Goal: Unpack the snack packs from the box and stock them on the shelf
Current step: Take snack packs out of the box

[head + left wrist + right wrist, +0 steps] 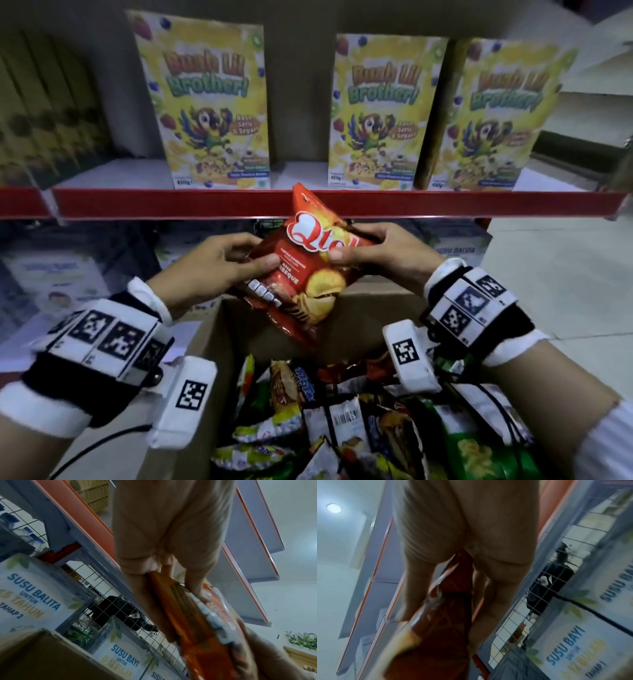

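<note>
Two hands hold one red snack pack point(308, 263) between them. My left hand point(219, 263) grips its left side, thumb on the front and fingers curled behind it. My right hand point(373, 250) grips its right side the same way, with the thumb pressed on the front near the big white letters. The pack is tilted, its top corner pointing up at the red shelf edge point(171, 202). It hangs in the air above the open cardboard box point(205, 342), just in front of the shelf. Down in the box lie many more snack packs point(342, 428), all mixed up, green and yellow and blue ones. Three yellow cereal boxes point(212, 106) with a parrot on them stand up on the shelf behind the pack. White milk boxes point(32, 595) sit on the lower shelf.
</note>
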A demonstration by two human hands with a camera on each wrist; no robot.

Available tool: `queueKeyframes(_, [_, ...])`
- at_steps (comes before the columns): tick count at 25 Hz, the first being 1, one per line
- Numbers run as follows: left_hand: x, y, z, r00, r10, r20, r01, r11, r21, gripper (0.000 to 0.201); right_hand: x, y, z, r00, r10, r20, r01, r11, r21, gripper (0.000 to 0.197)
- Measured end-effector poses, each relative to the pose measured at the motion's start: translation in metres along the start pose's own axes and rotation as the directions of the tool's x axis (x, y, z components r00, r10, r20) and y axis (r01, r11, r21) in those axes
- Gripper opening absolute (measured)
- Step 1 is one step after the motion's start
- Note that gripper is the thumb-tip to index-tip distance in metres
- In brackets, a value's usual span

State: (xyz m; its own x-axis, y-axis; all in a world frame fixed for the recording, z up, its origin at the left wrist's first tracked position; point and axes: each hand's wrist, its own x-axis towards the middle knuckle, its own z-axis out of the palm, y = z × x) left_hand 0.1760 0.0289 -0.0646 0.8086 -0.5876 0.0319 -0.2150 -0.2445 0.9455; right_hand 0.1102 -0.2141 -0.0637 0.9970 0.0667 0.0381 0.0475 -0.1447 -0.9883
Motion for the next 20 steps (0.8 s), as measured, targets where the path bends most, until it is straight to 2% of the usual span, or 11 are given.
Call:
queueKeyframes(2, [-0.005, 0.004, 0.000, 0.992, -0.076, 0.096, 0.079, 0.997, -0.025, 0.097, 0.000, -0.006, 0.001, 0.999, 0.011, -0.038, -0.011, 1.000, -0.017, 0.037])
queueKeyframes(3, [-0.007, 0.004, 0.001, 0.985, -0.106, 0.138, 0.113, 0.993, -0.045, 0.104, 0.001, -0.005, 0.002, 0.999, 0.024, -0.040, -0.024, 1.000, -0.004, 0.036])
queueKeyframes(5, [-0.009, 0.003, 0.001, 0.981, -0.115, 0.154, 0.125, 0.991, -0.057, 0.094, 0.002, 0.001, 0.008, 0.999, 0.054, -0.002, -0.054, 0.998, 0.011, 0.039])
queueKeyframes(8, [-0.010, -0.004, -0.016, 0.988, -0.144, 0.062, 0.142, 0.989, 0.034, 0.066, 0.008, 0.019, 0.017, 0.960, 0.200, 0.197, -0.199, 0.980, -0.022, 0.042])
queueKeyframes(10, [-0.015, -0.010, -0.034, 0.980, -0.200, -0.009, 0.200, 0.978, 0.056, 0.069, 0.010, 0.038, 0.023, 0.874, 0.403, 0.272, -0.330, 0.903, -0.276, 0.051])
queueKeyframes(11, [-0.018, -0.014, -0.041, 0.974, -0.225, -0.034, 0.226, 0.973, 0.038, 0.078, 0.010, 0.050, 0.028, 0.834, 0.497, 0.238, -0.345, 0.808, -0.477, 0.055])
queueKeyframes(13, [-0.022, -0.023, -0.051, 0.965, -0.252, -0.075, 0.253, 0.967, 0.001, 0.100, 0.009, 0.079, 0.043, 0.799, 0.575, 0.178, -0.242, 0.577, -0.780, 0.056])
queueKeyframes(14, [-0.022, -0.027, -0.053, 0.965, -0.250, -0.081, 0.249, 0.968, -0.023, 0.106, 0.008, 0.092, 0.054, 0.788, 0.582, 0.199, -0.167, 0.513, -0.842, 0.054])
queueKeyframes(17, [-0.022, -0.032, -0.055, 0.960, -0.268, -0.080, 0.262, 0.962, -0.082, 0.113, 0.001, 0.121, 0.084, 0.732, 0.607, 0.310, -0.087, 0.535, -0.840, 0.056])
queueKeyframes(19, [-0.020, -0.031, -0.055, 0.954, -0.285, -0.093, 0.276, 0.956, -0.100, 0.104, -0.002, 0.131, 0.099, 0.706, 0.610, 0.360, -0.004, 0.512, -0.859, 0.061])
queueKeyframes(20, [-0.020, -0.030, -0.054, 0.951, -0.291, -0.107, 0.279, 0.953, -0.116, 0.094, -0.002, 0.135, 0.103, 0.720, 0.586, 0.371, 0.061, 0.478, -0.876, 0.059])
